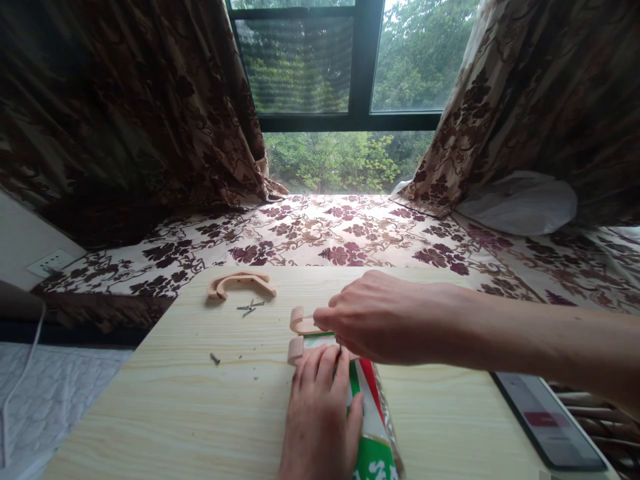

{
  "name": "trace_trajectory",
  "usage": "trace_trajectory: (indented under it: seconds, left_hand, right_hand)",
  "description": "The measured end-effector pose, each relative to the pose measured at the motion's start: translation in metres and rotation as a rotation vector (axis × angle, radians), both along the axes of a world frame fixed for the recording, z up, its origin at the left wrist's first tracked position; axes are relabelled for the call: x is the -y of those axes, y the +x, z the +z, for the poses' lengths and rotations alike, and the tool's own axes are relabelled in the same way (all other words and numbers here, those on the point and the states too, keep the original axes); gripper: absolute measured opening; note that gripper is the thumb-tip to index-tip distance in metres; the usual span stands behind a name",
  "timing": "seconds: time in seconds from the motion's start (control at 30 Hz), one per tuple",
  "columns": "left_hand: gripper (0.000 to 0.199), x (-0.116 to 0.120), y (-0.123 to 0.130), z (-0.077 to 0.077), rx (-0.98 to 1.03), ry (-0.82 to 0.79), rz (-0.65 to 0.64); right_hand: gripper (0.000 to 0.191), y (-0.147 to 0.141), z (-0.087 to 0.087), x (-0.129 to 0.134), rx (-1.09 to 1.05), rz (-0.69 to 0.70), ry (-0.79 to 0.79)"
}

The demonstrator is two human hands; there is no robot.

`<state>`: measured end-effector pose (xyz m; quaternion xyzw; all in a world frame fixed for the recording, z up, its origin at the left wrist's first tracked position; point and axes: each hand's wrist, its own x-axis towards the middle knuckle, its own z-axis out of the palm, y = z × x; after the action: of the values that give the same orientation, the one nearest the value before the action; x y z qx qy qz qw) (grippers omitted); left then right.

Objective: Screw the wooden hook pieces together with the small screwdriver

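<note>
My left hand (320, 407) lies flat, fingers stretched forward, over a green, white and red plastic packet (375, 453) and the nearer curved wooden piece (295, 350). Just beyond its fingertips, my right hand (367, 320) is closed, reaching in from the right with its knuckles up. A thin dark bit shows beneath it, but what the fingers grip is hidden. Partly under the right hand lies a second wooden piece (300, 321) with an upturned rounded end. Both wooden pieces rest across the far end of the packet.
Curved wooden parts (240, 283) lie at the table's far left, with several screws (250, 307) near them. A single screw (215, 359) is closer to me. A tablet-like device (550, 420) sits at the right edge. Beyond the pale wooden table (200, 427) is a cloth-covered window ledge (340, 233).
</note>
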<state>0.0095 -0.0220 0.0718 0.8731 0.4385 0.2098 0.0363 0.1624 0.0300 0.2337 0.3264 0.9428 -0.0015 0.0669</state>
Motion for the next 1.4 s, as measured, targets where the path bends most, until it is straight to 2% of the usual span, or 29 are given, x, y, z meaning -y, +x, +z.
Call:
trace_trajectory:
  seconds: [0.17, 0.37, 0.53, 0.8, 0.97, 1.13, 1.4]
  left_hand:
    - [0.040, 0.000, 0.001, -0.002, -0.004, 0.010, 0.013]
    - [0.040, 0.000, 0.000, -0.004, -0.007, 0.024, 0.004]
    - [0.043, 0.001, 0.000, -0.001, -0.035, 0.036, -0.004]
    - [0.043, 0.000, 0.001, -0.004, -0.002, 0.025, 0.003]
    - [0.041, 0.001, 0.000, -0.002, -0.016, 0.021, 0.009]
    - [0.040, 0.000, 0.000, 0.000, -0.019, -0.014, 0.009]
    - [0.041, -0.001, -0.001, -0.005, -0.019, 0.017, 0.012]
  right_hand:
    - [0.017, 0.001, -0.001, 0.000, 0.002, 0.015, -0.028]
    - [0.011, 0.001, -0.002, -0.001, 0.009, -0.028, -0.029]
    - [0.013, 0.002, 0.003, -0.002, 0.007, 0.024, -0.020]
    - [0.012, 0.003, -0.007, -0.005, -0.009, 0.009, -0.038]
    - [0.014, 0.001, 0.001, 0.000, -0.004, 0.009, -0.013]
    - [0.018, 0.001, 0.004, 0.000, 0.002, 0.019, -0.104]
    - [0.013, 0.003, -0.001, 0.000, -0.033, -0.004, -0.026]
